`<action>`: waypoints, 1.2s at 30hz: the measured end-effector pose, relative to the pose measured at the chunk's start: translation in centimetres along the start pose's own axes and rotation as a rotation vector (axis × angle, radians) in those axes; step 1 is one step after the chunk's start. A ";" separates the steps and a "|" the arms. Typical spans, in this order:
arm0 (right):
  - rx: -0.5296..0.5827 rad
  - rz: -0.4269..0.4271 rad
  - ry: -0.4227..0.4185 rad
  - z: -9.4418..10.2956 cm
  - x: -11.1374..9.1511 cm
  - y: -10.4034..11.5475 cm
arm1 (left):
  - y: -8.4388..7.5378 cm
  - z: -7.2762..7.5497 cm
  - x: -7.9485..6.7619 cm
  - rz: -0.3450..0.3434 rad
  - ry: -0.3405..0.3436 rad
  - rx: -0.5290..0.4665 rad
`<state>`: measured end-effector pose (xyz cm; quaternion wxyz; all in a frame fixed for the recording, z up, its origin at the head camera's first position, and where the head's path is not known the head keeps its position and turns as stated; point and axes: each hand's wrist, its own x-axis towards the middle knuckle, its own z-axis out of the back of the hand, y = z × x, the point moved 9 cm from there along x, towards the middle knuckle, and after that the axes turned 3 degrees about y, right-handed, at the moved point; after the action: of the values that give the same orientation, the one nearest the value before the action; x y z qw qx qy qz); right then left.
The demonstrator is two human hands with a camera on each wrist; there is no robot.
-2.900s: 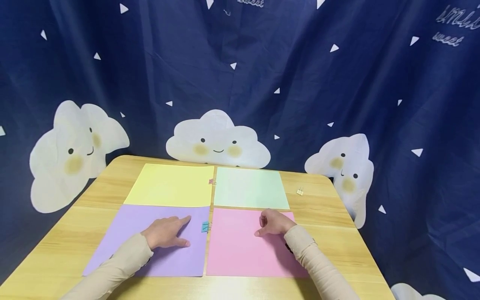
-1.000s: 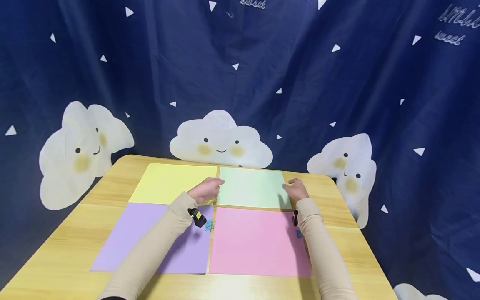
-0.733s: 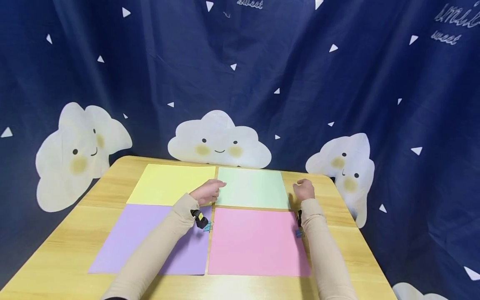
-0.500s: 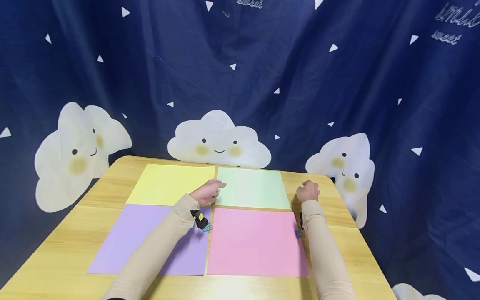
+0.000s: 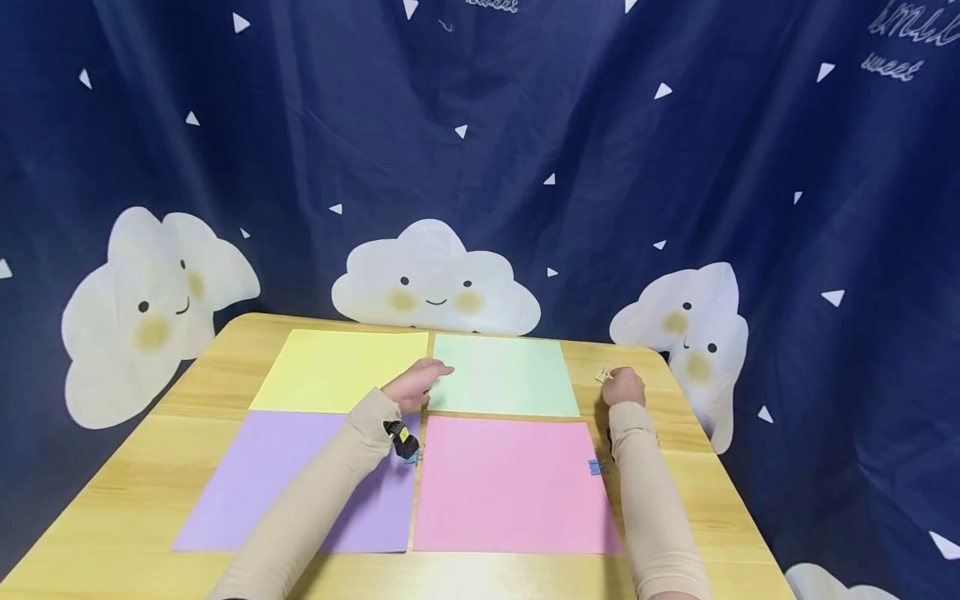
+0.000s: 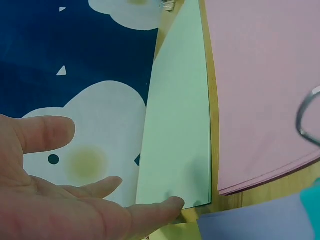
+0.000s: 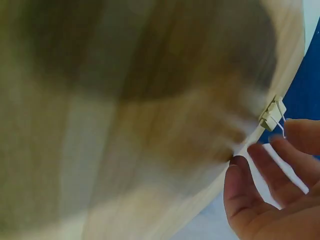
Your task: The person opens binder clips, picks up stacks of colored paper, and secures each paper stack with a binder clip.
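Note:
My right hand (image 5: 625, 387) is at the back right of the table. Its thumb and index finger pinch the wire handles of a small pale yellow binder clip (image 7: 273, 115). The other fingers are bent below it in the right wrist view. My left hand (image 5: 417, 383) rests at the left edge of the mint green paper stack (image 5: 502, 377), fingers extended. In the left wrist view, one fingertip (image 6: 175, 202) lies at the stack's corner. The pink stack (image 5: 510, 492) has a blue binder clip (image 5: 595, 467) on its right edge.
Yellow paper (image 5: 341, 367) lies at the back left, partly under my left hand. Purple paper (image 5: 300, 467) in front of it carries a teal clip (image 5: 415, 457) on its right edge. A dark blue curtain (image 5: 480, 150) hangs behind the wooden table (image 5: 97, 517).
My right hand has gone from the pink stack to the green stack's right edge, then right to the yellow clip. My left hand has moved from the purple paper to the green stack's left edge.

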<state>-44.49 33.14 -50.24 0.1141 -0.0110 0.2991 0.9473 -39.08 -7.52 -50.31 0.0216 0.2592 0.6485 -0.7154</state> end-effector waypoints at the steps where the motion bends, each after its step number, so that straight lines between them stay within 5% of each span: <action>1: 0.002 0.012 -0.002 0.0 0.1 0.1 | 0.0 0.0 0.0 0.000 -0.003 0.001; 8: -0.015 0.085 0.022 -0.9 0.4 0.9 | -0.2 0.1 -0.1 0.002 -0.001 -0.026; 19: 0.064 -0.027 -0.051 -0.4 0.1 0.5 | -0.2 -0.2 0.4 -0.007 -0.005 -0.016; 23: 0.172 -0.052 -0.047 -0.2 0.2 0.4 | -0.1 0.0 0.8 -0.009 -0.013 -0.026; 27: 0.399 -0.074 0.001 -0.4 0.1 0.8 | -0.1 0.0 1.0 -0.010 -0.019 -0.045; 32: 0.721 -0.103 0.170 -2.0 -0.2 2.4 | 0.0 0.1 1.3 0.002 -0.028 -0.085; 36: 0.755 -0.144 0.282 -2.9 -0.8 3.3 | 0.0 0.2 1.7 0.010 -0.021 -0.124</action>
<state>-44.58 28.67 -50.69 0.1339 -0.1190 0.6368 0.7499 -40.58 -7.16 -50.96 0.0477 0.2532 0.6898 -0.6766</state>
